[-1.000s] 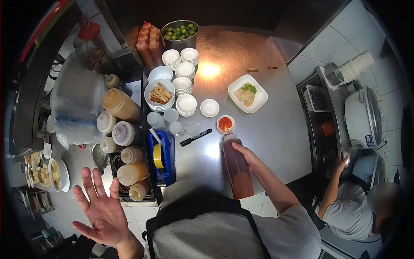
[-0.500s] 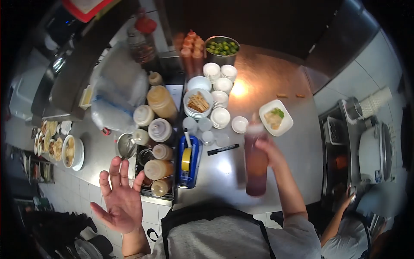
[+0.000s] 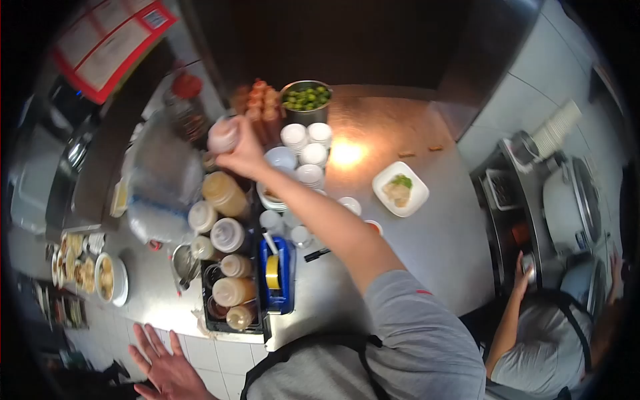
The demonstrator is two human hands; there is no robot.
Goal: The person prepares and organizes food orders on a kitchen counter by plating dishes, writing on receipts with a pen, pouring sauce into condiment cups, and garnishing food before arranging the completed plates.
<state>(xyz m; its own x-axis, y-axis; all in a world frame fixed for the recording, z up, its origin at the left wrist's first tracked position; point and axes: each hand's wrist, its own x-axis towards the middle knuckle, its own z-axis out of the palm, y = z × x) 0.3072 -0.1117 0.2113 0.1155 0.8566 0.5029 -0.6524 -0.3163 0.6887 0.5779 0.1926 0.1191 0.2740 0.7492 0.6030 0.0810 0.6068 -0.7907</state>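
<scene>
My right hand [image 3: 243,150] is wrapped round a squeeze bottle [image 3: 223,135] with a pale top, held over the back left of the counter, near the group of red-brown squeeze bottles [image 3: 265,110]. The forearm crosses the counter and hides part of the white bowls. My left hand [image 3: 167,367] is low at the left, off the counter, fingers spread and holding nothing. A square white dish [image 3: 420,197] with pale food and a green garnish stands on the right. A small dish of orange-red sauce [image 3: 375,227] shows partly beyond my forearm.
A black crate [image 3: 208,293] of sauce bottles stands beside a blue tray [image 3: 287,293] with yellow tape. Stacked white cups [image 3: 294,135] and a metal pot of green limes [image 3: 306,100] are behind. At right a co-worker [image 3: 547,340] stands by a shelf.
My right hand has carried the squeeze bottle from the right of the counter to the back left. My left hand has dropped lower. The view has shifted, and the small sauce dish now shows.
</scene>
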